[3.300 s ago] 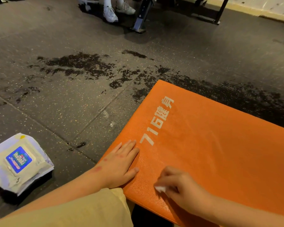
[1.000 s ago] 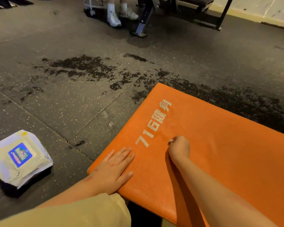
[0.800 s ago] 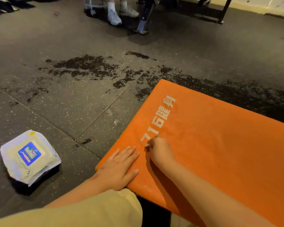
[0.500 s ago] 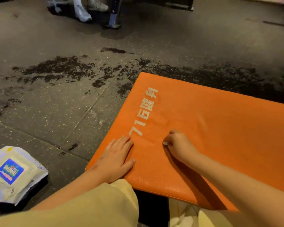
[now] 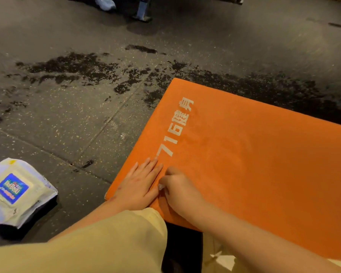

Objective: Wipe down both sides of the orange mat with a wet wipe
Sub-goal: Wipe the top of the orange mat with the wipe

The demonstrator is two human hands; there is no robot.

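An orange mat (image 5: 254, 158) with white lettering lies on the dark floor and fills the right half of the view. My left hand (image 5: 140, 182) lies flat with straight fingers on the mat's near left corner. Right beside it, my right hand (image 5: 180, 191) has its fingers curled around a small white wet wipe (image 5: 161, 187) and presses it onto the mat. Only a scrap of the wipe shows under the fingers.
A white pack of wet wipes (image 5: 14, 191) with a blue label lies on the floor at the left. Wet dark patches (image 5: 83, 67) spread over the speckled floor beyond the mat. A person's shoe (image 5: 105, 2) and a metal leg (image 5: 143, 10) stand at the top.
My right hand with the wipe has slid back and forth over the mat near the lettering and now sits against my left hand. My left hand stayed flat on the corner.
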